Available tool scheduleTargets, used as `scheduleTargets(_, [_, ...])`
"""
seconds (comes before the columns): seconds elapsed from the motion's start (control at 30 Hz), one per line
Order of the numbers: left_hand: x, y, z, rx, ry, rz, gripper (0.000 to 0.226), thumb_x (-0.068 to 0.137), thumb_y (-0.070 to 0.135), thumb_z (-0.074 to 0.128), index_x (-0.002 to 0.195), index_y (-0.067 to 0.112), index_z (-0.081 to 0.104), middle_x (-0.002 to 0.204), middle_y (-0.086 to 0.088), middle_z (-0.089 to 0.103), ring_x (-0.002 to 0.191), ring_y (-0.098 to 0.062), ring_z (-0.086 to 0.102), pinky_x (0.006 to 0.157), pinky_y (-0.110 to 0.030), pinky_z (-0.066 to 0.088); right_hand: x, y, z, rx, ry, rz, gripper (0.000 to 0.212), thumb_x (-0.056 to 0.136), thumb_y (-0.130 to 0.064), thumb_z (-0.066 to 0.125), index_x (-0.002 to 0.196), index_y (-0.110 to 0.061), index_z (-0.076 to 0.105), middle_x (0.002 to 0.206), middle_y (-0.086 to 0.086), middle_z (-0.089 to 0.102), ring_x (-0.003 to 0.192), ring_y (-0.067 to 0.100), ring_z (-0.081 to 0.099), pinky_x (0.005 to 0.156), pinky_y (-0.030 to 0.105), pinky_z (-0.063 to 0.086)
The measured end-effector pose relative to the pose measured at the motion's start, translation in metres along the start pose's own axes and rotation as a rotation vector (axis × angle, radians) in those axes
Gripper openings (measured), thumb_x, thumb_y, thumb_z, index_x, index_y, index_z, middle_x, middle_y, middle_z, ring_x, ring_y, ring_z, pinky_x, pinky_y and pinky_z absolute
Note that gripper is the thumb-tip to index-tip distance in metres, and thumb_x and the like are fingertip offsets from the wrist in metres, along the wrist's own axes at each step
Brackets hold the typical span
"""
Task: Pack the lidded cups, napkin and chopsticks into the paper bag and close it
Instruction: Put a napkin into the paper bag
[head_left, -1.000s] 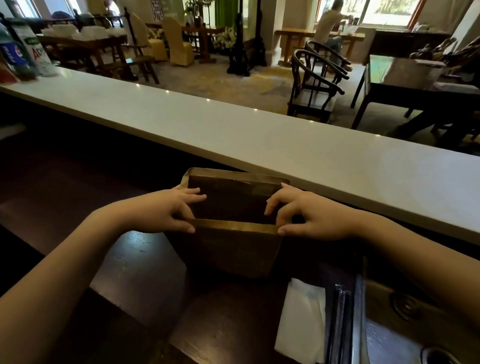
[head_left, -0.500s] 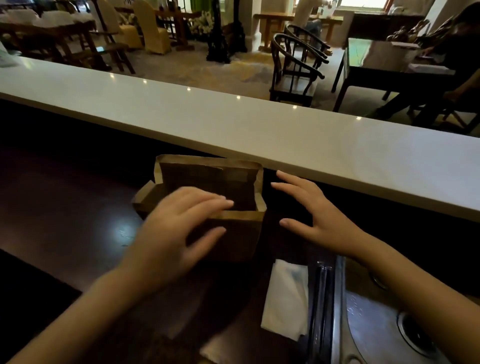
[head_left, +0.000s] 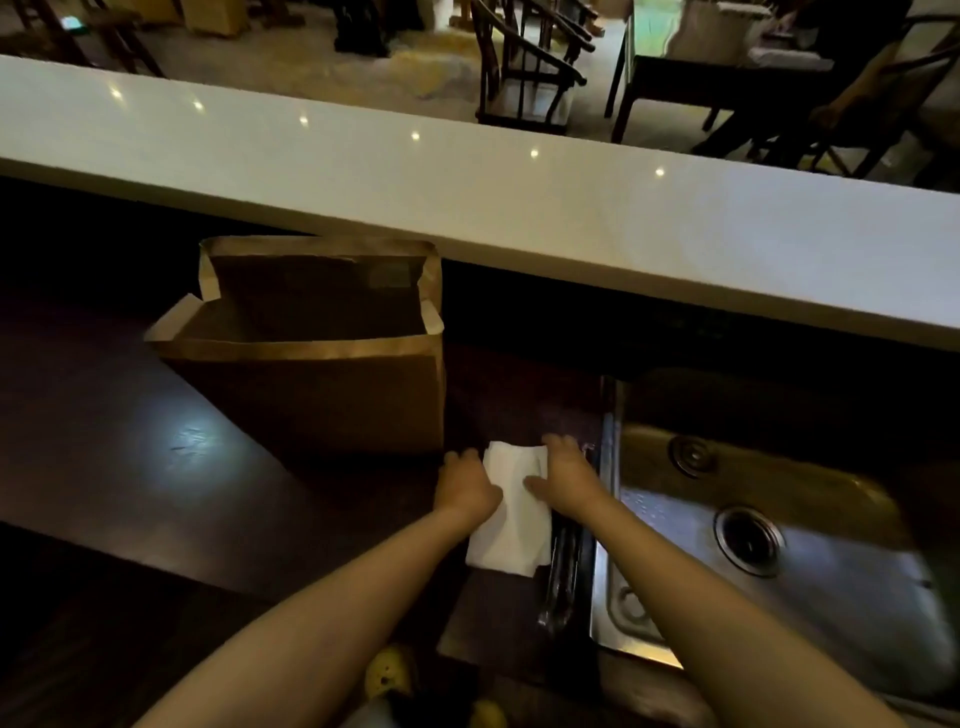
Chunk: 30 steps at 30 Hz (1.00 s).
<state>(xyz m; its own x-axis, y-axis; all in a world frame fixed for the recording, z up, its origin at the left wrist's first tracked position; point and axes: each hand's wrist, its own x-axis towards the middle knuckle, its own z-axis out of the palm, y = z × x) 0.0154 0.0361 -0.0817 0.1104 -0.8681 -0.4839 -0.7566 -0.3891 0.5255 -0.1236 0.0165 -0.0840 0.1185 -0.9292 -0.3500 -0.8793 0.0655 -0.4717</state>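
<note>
The brown paper bag stands open on the dark counter, its top flaps up and its inside too dark to see. To its lower right lies the white napkin. My left hand grips the napkin's upper left edge with curled fingers. My right hand holds the upper right corner, thumb on top of the paper. The dark chopsticks lie just right of the napkin, partly under my right forearm. No lidded cups are in sight.
A steel sink with a drain sits directly right of the chopsticks. A raised white bar top runs across behind the bag. Chairs and tables stand beyond it. Bare dark counter spreads left of the bag.
Both hands have left the bag's mouth and come down right to the napkin. The bag's flaps now stand open. The view has tilted downward.
</note>
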Motion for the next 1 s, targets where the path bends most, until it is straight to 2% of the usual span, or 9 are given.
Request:
scheduleTargets(0.1, [0.004,0.009,0.006,-0.126,-0.001,-0.101,0.057,0.083,0.011,0.059,0.134,0.005,0.033,0.139,-0.018,0.038,0.121,-0.034,0.047,0.093,-0.035,0.044,0.003,-0.001,0.008,0.025,0.069,0.034,0.054,0.084,-0.006,0.059,0.132,-0.005,0.036,0.133,0.020,0.043,0.118,0.036,0.049,0.092,0.036,0.044])
scheduleTargets(0.17, [0.006,0.011,0.007,-0.230,-0.005,-0.144,0.047,0.082,0.008,0.057,0.126,0.002,0.042,0.130,-0.019,0.049,0.115,-0.033,0.052,0.089,-0.035,0.047,0.004,-0.001,0.009,0.150,0.085,0.076,0.046,0.082,0.001,0.054,0.127,-0.004,0.043,0.123,0.021,0.054,0.110,0.035,0.055,0.081,0.033,0.045])
scheduleTargets(0.27, [0.001,0.010,0.005,-0.352,-0.024,-0.084,0.007,0.083,0.009,0.052,0.084,0.006,0.057,0.089,-0.013,0.060,0.083,-0.025,0.058,0.072,-0.035,0.047,0.003,-0.002,0.001,0.384,0.087,0.123,0.037,0.080,0.003,0.053,0.117,0.000,0.052,0.111,0.024,0.062,0.100,0.035,0.059,0.069,0.030,0.042])
scheduleTargets(0.33, [-0.004,0.013,-0.002,-0.438,0.015,-0.009,0.009,0.083,0.011,0.050,0.075,0.011,0.052,0.075,-0.004,0.053,0.072,-0.019,0.052,0.064,-0.032,0.043,0.000,-0.003,-0.011,0.549,0.078,0.120,0.032,0.080,0.002,0.054,0.113,0.001,0.058,0.111,0.023,0.064,0.098,0.034,0.061,0.074,0.037,0.048])
scheduleTargets(0.5, [-0.029,0.046,-0.046,-0.672,0.094,0.188,0.018,0.090,0.016,0.047,0.106,0.010,0.054,0.099,-0.005,0.059,0.092,-0.023,0.058,0.076,-0.035,0.050,-0.010,-0.010,-0.062,0.825,-0.004,-0.064,0.033,0.087,-0.017,0.061,0.119,-0.007,0.058,0.111,0.008,0.066,0.097,0.020,0.065,0.079,0.032,0.054])
scheduleTargets(0.6, [-0.048,0.071,-0.081,-0.800,0.159,0.316,0.015,0.091,0.017,0.048,0.106,0.014,0.052,0.102,-0.003,0.058,0.094,-0.019,0.059,0.076,-0.033,0.052,-0.017,-0.027,-0.099,0.923,-0.015,-0.175,0.012,0.085,-0.013,0.064,0.096,-0.017,0.065,0.091,-0.002,0.070,0.078,0.007,0.069,0.062,0.019,0.055])
scheduleTargets(0.73, [-0.072,0.094,-0.127,-0.914,0.234,0.432,0.016,0.090,0.015,0.051,0.104,0.023,0.048,0.095,0.009,0.058,0.088,-0.008,0.060,0.067,-0.024,0.052,-0.026,-0.059,-0.145,1.020,-0.020,-0.289,0.010,0.081,-0.016,0.067,0.090,-0.020,0.069,0.084,-0.005,0.075,0.080,0.012,0.071,0.065,0.024,0.058])
scheduleTargets(0.9, [-0.091,0.092,-0.188,-0.840,0.408,0.504,0.019,0.088,0.016,0.055,0.104,0.027,0.050,0.097,0.011,0.060,0.092,-0.007,0.060,0.069,-0.023,0.052,-0.034,-0.109,-0.180,0.972,-0.090,-0.397,0.019,0.078,-0.013,0.070,0.096,-0.017,0.070,0.092,-0.001,0.075,0.087,0.016,0.071,0.074,0.029,0.060])
scheduleTargets(1.0, [-0.091,0.070,-0.229,-0.679,0.558,0.583,0.021,0.087,0.017,0.057,0.106,0.024,0.052,0.102,0.004,0.063,0.094,-0.008,0.061,0.077,-0.024,0.052,-0.037,-0.143,-0.194,0.941,0.003,-0.445,0.013,0.079,-0.010,0.069,0.086,-0.020,0.068,0.086,-0.002,0.073,0.076,0.009,0.072,0.064,0.022,0.059])
